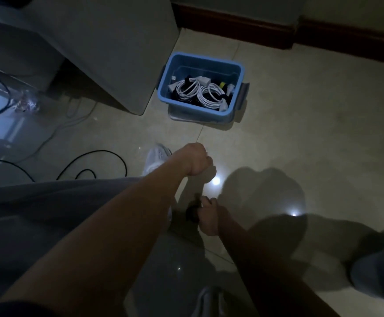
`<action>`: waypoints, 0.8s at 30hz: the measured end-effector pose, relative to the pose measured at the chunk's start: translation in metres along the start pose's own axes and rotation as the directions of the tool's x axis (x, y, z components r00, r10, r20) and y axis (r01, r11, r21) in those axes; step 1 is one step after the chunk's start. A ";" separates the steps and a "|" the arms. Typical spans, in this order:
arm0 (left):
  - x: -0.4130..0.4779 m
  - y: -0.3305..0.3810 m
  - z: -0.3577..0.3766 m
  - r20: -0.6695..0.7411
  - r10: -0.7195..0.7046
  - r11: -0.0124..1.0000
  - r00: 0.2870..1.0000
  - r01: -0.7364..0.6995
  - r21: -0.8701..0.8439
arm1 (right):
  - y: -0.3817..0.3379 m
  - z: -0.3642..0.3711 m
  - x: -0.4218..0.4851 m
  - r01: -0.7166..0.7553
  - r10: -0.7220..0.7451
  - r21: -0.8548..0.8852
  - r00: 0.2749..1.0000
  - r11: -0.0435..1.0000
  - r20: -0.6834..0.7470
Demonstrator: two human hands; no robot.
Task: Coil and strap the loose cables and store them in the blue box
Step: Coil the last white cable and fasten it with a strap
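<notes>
Here, a loose black cable [99,161] loops on the floor [300,133] at left. The left hand [196,161], arm outstretched, is clenched; the right hand [211,216], lower, grips a dark bundle [192,212]. The blue box [201,88] holds coiled white cables [197,90] further back.

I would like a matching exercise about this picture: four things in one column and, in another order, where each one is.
Things:
1. white coiled cables
2. loose black cable
3. dark bundle
4. blue box

Places:
A. in the right hand
B. on the floor beside the grey cabinet
C. inside the box
D. lying in loops on the floor at the left

Pairs: 1-C, 2-D, 3-A, 4-B
</notes>
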State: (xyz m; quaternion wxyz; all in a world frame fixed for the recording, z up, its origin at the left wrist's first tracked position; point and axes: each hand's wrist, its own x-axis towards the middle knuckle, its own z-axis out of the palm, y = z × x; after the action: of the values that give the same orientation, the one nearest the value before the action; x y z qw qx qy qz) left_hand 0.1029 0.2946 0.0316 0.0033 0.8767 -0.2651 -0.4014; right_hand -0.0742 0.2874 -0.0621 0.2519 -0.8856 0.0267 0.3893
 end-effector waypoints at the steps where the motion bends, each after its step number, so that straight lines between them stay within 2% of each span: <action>1: 0.002 -0.001 0.001 0.009 -0.001 1.000 1.000 0.001 0.001 | 0.000 0.000 0.001 0.024 -0.024 -0.025 1.000 0.999 -0.005; 4: 0.005 -0.001 0.002 0.009 0.008 1.000 1.000 -0.008 -0.004 | 0.003 -0.005 0.005 0.048 -0.047 -0.018 0.999 0.999 0.021; 7: -0.001 0.005 -0.007 -0.004 0.019 0.999 1.000 -0.019 -0.050 | 0.010 -0.025 -0.002 -0.030 0.059 0.257 0.992 0.966 -0.109; 10: -0.012 0.015 -0.026 -0.036 0.051 0.989 0.998 -0.055 -0.135 | 0.019 -0.059 -0.017 -0.070 0.261 0.560 0.927 0.825 -0.268; 13: -0.029 0.030 -0.049 -0.077 0.034 0.933 0.996 -0.059 -0.355 | 0.030 -0.102 -0.042 -0.004 0.362 0.721 0.867 0.693 -0.343; 16: -0.058 0.047 -0.079 -0.102 0.061 0.832 0.993 -0.107 -0.545 | 0.036 -0.152 -0.080 0.097 0.410 0.757 0.792 0.646 -0.452; 21: -0.099 0.080 -0.124 -0.166 0.053 0.635 0.985 -0.161 -0.756 | 0.039 -0.220 -0.139 0.217 0.342 0.660 0.716 0.719 -0.608; 23: -0.117 0.094 -0.142 -0.161 0.081 0.501 0.984 -0.180 -0.847 | 0.039 -0.243 -0.165 0.268 0.307 0.602 0.665 0.753 -0.681; 24: -0.126 0.100 -0.150 -0.146 0.123 0.390 0.982 -0.183 -0.903 | 0.038 -0.253 -0.178 0.288 0.295 0.574 0.637 0.766 -0.713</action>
State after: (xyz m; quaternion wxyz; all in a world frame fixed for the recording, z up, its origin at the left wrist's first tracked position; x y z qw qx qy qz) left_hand 0.0948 0.2361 0.2433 0.5244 0.7153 -0.0827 -0.4545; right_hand -0.0357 0.1094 0.1911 0.5016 -0.8215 0.2645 -0.0601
